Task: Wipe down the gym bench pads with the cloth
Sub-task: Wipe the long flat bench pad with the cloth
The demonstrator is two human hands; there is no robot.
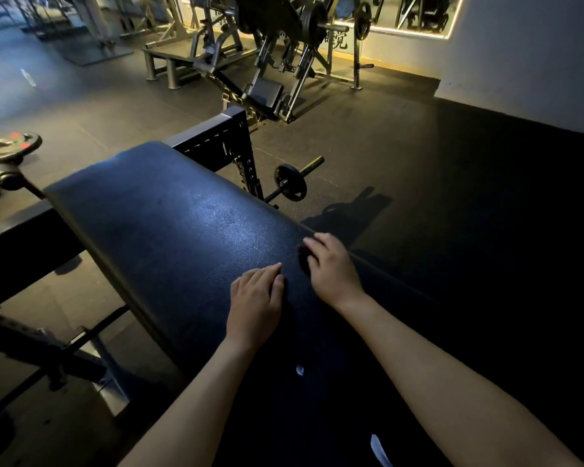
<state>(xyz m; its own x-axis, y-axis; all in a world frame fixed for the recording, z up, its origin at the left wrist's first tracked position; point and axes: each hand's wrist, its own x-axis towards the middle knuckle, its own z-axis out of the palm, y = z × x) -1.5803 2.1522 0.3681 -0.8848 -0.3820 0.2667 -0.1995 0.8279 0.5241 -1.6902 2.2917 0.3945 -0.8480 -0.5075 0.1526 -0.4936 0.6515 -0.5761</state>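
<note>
Left hand (255,298) flat on bench pad (169,224), grip wide; right hand (331,264) grip unclear, perhaps on dark cloth (304,262). Wiped extent indeterminable.

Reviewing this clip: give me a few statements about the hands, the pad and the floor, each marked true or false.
1. The left hand and right hand both rest on the pad. True.
2. The left hand holds a bottle. False: it lies flat on the pad with its fingers straight and holds nothing.
3. A plate on a bar sits on the floor beyond the pad. True.
4. A white towel covers the pad's far end. False: the far end is bare.
5. The right hand is by the pad's right edge. True.
</note>
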